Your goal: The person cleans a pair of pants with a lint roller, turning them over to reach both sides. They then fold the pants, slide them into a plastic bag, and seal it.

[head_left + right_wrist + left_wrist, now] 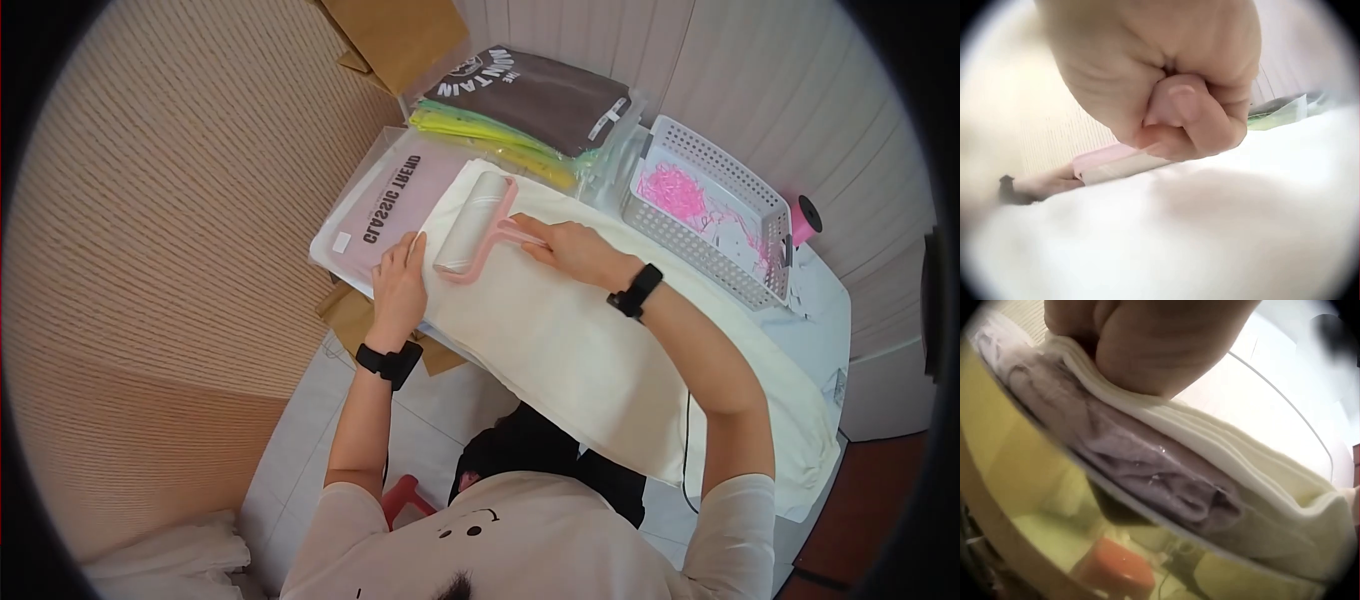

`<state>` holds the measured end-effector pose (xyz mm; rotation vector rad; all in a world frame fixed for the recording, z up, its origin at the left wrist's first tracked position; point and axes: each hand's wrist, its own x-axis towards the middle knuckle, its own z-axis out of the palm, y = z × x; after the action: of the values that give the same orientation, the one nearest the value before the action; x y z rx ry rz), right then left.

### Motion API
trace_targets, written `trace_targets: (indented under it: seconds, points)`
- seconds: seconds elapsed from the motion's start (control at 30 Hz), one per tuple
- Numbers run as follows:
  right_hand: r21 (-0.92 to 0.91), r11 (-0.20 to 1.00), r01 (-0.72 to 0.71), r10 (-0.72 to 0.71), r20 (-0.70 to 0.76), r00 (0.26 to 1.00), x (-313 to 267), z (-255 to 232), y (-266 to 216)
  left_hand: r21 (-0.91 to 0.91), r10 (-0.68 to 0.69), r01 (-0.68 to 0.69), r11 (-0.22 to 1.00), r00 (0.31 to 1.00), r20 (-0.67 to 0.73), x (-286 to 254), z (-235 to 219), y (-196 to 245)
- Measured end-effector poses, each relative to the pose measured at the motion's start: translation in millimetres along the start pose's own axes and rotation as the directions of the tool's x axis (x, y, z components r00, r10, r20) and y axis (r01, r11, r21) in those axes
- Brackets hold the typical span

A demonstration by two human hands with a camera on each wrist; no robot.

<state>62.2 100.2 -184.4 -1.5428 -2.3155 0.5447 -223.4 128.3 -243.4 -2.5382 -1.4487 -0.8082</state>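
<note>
My right hand [575,250] grips the pink handle of a lint roller [474,225]; in the right wrist view, curled fingers [1204,125] wrap round the handle end. The white roll lies on a cream folded cloth [560,330], near its far left end. At the cloth's left edge my left hand [400,285] holds the border with its fingers. Close up in the left wrist view, that hand [1154,344] rests on the layered cloth edge [1185,428]. A bagged pinkish garment [390,200] printed "CLASSIC TREND" lies just beyond the left hand.
Bagged folded garments [540,100], a dark one on top, are stacked at the back. A white perforated basket [700,240] with pink strands stands at the right, beside a pink spool [806,215]. Brown paper bags [400,35] stand behind; a ribbed wall [200,230] borders the left.
</note>
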Motion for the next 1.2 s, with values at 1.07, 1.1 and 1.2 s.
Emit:
trace_targets:
  seconds: [1.07,1.1,1.2]
  points:
    - [-0.164,0.930,-0.328,0.330,-0.016,0.944,-308,-65,37,0.009,0.344,-0.366,0.931,0.882,0.324,17,18,65]
    - [-0.162,0.908,-0.385,0.383,-0.043,0.923,-335,-70,38,0.016,0.336,-0.361,0.932,0.882,0.330,16,18,65]
    - [-0.198,0.824,-0.531,0.518,-0.114,0.848,-413,-90,33,0.020,0.331,-0.360,0.933,0.876,0.351,16,19,66]
